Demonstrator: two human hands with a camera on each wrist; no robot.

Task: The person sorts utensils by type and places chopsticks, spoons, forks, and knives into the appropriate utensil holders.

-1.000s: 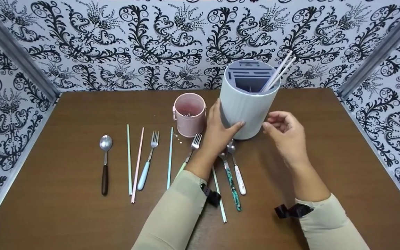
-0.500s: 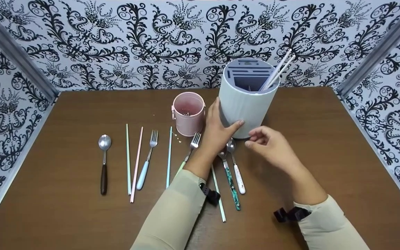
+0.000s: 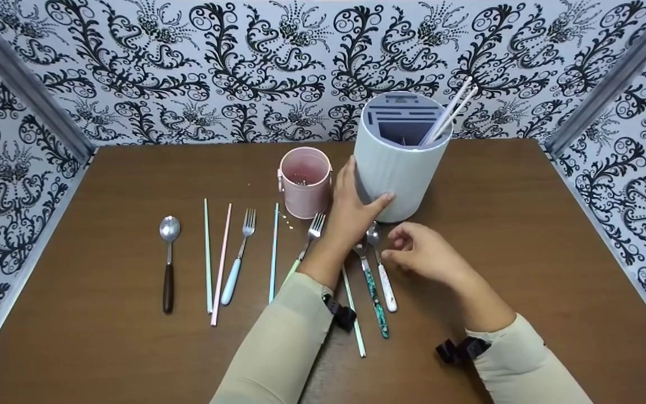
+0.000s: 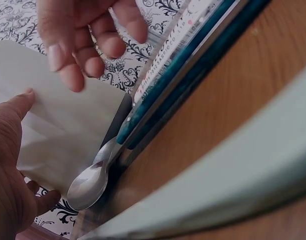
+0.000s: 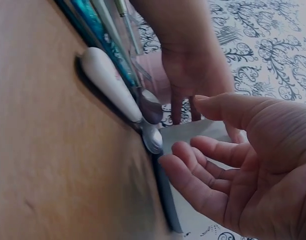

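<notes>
My left hand (image 3: 350,216) holds the near left side of a white cylindrical utensil holder (image 3: 398,171), thumb across its front. The holder has a grey slotted top, with two pale chopsticks (image 3: 449,115) leaning out at the right. My right hand (image 3: 432,255) holds nothing; its fingers are loosely curled, just right of a spoon with a white patterned handle (image 3: 387,289). Beside that lies a spoon with a teal patterned handle (image 3: 376,300), its bowl partly behind my left hand. In the right wrist view both spoon bowls (image 5: 152,137) lie close to the holder's base.
Left of the holder stands a pink cup (image 3: 306,188) with small bits inside. On the brown table (image 3: 104,252) lie a dark-handled spoon (image 3: 169,264), a blue-handled fork (image 3: 239,258), a green-handled fork (image 3: 316,227) and several chopsticks (image 3: 223,264). A patterned wall (image 3: 244,73) rises behind.
My right hand has moved left and toward the near side, from beside the holder to the white-handled spoon. My left hand stays on the holder.
</notes>
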